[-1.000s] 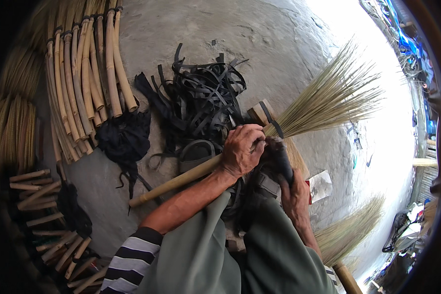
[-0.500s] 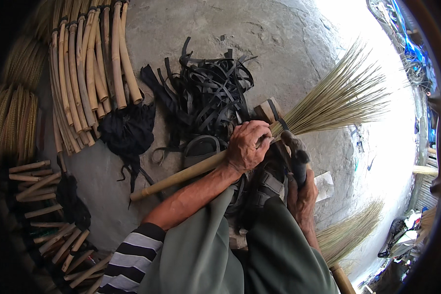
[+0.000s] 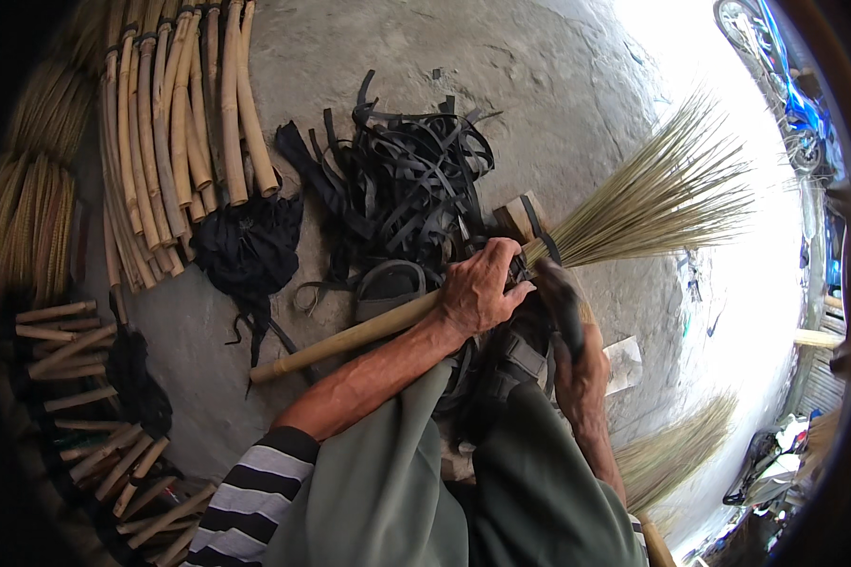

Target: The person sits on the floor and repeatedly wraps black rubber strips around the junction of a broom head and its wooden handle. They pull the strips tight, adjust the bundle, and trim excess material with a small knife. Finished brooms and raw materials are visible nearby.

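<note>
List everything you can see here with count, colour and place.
Held broom: 1, straw-coloured, centre to right
Dark tool: 1, blackish, blurred, in right hand
Wooden block: 1, brown, beside broom
Strip pile: 1, black, centre
Strapped footwear: count unclear, dark grey, below hands
Cloth bundle: 1, black, left of strips
Bamboo poles: many, tan, upper left
Short bamboo ends: many, tan, lower left
Bristle bundles: several, yellow-brown, far left
Second broom: 1, straw-coloured, lower right
Sheet: 1, whitish, right of right hand
Left hand: 1, bare, on broom handle
Right hand: 1, bare, around tool
</note>
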The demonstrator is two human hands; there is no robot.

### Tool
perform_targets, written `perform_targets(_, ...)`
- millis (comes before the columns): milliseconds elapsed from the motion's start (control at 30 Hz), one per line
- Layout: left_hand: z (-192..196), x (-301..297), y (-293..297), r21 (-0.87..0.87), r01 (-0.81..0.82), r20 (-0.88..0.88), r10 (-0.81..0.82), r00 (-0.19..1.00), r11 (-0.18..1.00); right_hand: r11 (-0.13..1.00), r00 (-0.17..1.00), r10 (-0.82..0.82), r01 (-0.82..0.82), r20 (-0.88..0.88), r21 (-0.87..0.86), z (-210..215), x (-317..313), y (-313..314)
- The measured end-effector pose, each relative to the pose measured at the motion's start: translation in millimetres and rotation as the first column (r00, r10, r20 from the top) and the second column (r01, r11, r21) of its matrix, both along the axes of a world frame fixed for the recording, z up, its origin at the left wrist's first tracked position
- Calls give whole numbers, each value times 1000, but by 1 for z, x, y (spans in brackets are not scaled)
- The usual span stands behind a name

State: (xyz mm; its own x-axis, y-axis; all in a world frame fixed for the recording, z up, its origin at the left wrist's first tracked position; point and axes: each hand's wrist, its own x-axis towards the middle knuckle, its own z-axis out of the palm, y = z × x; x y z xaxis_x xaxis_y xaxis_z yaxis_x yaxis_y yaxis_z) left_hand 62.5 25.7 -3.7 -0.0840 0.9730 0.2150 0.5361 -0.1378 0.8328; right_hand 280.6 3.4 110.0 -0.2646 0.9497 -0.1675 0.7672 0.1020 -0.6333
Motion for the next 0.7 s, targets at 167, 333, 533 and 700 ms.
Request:
perform_targets(167, -2, -2, 0, -51, -7, -17, 6, 1000, 999, 992, 997, -75, 72, -25, -106, -2, 10, -11)
perform_targets(333, -3, -3, 2, -20, -2, 18, 3, 1000, 1000, 966, 997, 12, 7, -71, 257, -6, 8, -22)
perform_targets(533, -2, -8, 4, -13, -23, -19, 23, 1000, 1000, 992, 995, -39, 50, 90, -118, 0, 10, -2)
perform_targets(700, -1, -4, 0, -48, 0, 26, 2, 1000, 999, 918, 996, 84, -74, -9, 389, 2, 9, -20)
